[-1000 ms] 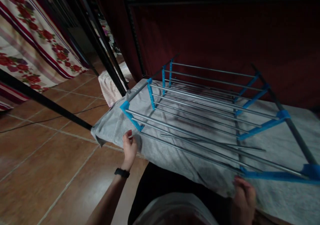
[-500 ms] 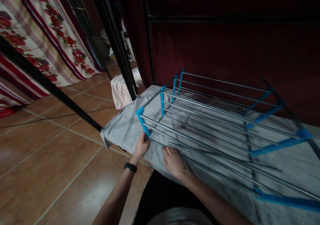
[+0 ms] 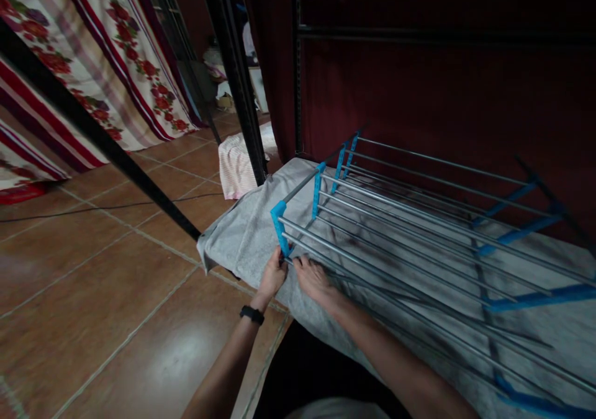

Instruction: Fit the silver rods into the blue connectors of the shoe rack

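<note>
A rack of grey metal rods with blue plastic end brackets lies on a grey cloth-covered surface. My left hand, with a black band on its wrist, is closed on the lower corner of the near-left blue bracket. Right beside it, my right hand has its fingers curled over the end of the lowest metal rod, where it meets that bracket. My fingers partly cover this joint. Other rods run off to the right, above and behind my right hand.
A black metal post and a slanting black bar frame the left side. Dark red cloth hangs behind the rack. Brown floor tiles, a thin cable, a striped towel and a floral curtain are at left.
My right hand has slid left along the rod, up close to my left hand. My left hand stays at the bracket corner. The whole view has shifted slightly.
</note>
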`<state>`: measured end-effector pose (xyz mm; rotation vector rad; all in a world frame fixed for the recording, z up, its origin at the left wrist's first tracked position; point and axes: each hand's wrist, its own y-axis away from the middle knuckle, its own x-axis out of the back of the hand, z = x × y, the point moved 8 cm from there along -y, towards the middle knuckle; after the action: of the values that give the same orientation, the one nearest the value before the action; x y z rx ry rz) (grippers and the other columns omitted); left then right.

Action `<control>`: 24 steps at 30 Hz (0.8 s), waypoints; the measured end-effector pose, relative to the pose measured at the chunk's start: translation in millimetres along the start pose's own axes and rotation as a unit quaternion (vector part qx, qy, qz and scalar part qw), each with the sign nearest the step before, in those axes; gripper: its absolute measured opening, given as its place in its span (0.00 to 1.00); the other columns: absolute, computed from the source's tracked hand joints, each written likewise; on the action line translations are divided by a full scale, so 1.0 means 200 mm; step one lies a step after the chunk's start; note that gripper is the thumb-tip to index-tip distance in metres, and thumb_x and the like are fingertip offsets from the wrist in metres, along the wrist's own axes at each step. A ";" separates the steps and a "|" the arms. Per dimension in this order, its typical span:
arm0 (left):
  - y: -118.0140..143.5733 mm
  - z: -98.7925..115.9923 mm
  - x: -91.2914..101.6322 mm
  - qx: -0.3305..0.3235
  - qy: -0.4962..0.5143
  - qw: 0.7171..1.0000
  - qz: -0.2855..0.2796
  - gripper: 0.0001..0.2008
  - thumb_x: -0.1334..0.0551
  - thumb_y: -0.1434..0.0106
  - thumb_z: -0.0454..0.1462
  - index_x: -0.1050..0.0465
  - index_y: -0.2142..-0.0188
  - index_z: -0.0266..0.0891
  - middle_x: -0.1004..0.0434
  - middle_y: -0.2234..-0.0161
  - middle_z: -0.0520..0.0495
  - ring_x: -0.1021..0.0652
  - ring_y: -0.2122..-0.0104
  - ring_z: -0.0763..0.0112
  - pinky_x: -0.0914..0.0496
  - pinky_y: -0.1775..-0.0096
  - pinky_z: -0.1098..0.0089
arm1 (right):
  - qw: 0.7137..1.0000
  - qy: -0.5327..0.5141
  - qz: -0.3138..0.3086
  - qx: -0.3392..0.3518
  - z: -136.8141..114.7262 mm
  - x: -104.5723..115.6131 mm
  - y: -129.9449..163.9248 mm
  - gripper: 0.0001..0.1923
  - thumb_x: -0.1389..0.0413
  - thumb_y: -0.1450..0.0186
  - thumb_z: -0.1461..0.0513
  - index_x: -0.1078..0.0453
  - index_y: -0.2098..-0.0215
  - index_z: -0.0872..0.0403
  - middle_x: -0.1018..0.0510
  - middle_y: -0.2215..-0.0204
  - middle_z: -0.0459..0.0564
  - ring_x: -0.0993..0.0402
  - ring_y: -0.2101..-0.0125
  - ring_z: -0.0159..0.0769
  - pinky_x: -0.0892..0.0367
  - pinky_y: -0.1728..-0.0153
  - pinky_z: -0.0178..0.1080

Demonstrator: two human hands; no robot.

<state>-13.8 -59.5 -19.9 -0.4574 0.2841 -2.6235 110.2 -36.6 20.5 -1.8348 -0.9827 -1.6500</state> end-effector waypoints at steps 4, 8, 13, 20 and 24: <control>0.00 0.00 0.01 0.009 -0.012 1.000 0.018 0.27 0.45 0.49 0.27 0.30 0.48 0.38 0.23 0.48 0.42 0.25 0.46 0.60 0.36 0.38 0.54 | 0.999 -0.020 -0.018 0.033 0.00 0.01 0.01 0.29 0.58 0.31 0.71 0.45 0.32 0.51 0.28 0.45 0.58 0.21 0.60 0.39 0.28 0.60 0.40; 0.00 0.01 0.01 0.017 -0.014 0.999 0.034 0.21 0.43 0.44 0.29 0.29 0.51 0.39 0.22 0.51 0.43 0.24 0.49 0.59 0.33 0.42 0.54 | 0.995 -0.084 0.008 0.044 0.04 0.04 0.00 0.28 0.58 0.28 0.67 0.47 0.30 0.52 0.22 0.51 0.58 0.21 0.59 0.42 0.30 0.59 0.40; -0.01 -0.01 0.01 0.029 -0.026 0.998 0.044 0.17 0.42 0.40 0.33 0.29 0.51 0.39 0.21 0.54 0.42 0.23 0.51 0.58 0.31 0.45 0.54 | 0.990 -0.125 0.039 0.055 0.09 0.09 -0.04 0.26 0.58 0.24 0.62 0.49 0.28 0.52 0.23 0.45 0.55 0.24 0.50 0.38 0.33 0.53 0.35; 0.01 0.04 0.01 0.032 -0.026 0.998 0.037 0.16 0.42 0.37 0.36 0.28 0.49 0.40 0.21 0.52 0.42 0.22 0.50 0.59 0.31 0.44 0.56 | 0.990 -0.129 0.026 0.044 0.07 0.04 -0.02 0.26 0.57 0.25 0.62 0.45 0.30 0.53 0.20 0.49 0.58 0.21 0.55 0.41 0.32 0.59 0.37; 0.02 0.05 0.02 0.037 -0.051 0.997 0.048 0.16 0.42 0.37 0.35 0.26 0.50 0.38 0.20 0.52 0.41 0.21 0.53 0.58 0.30 0.47 0.56 | 0.992 -0.118 0.020 0.044 0.07 0.02 -0.03 0.26 0.57 0.25 0.61 0.45 0.30 0.53 0.21 0.48 0.61 0.22 0.53 0.43 0.32 0.57 0.38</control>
<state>-12.4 -66.2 -10.2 -0.5362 0.1710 -2.4980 115.5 -21.2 20.7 -2.0080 -1.0903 -1.3654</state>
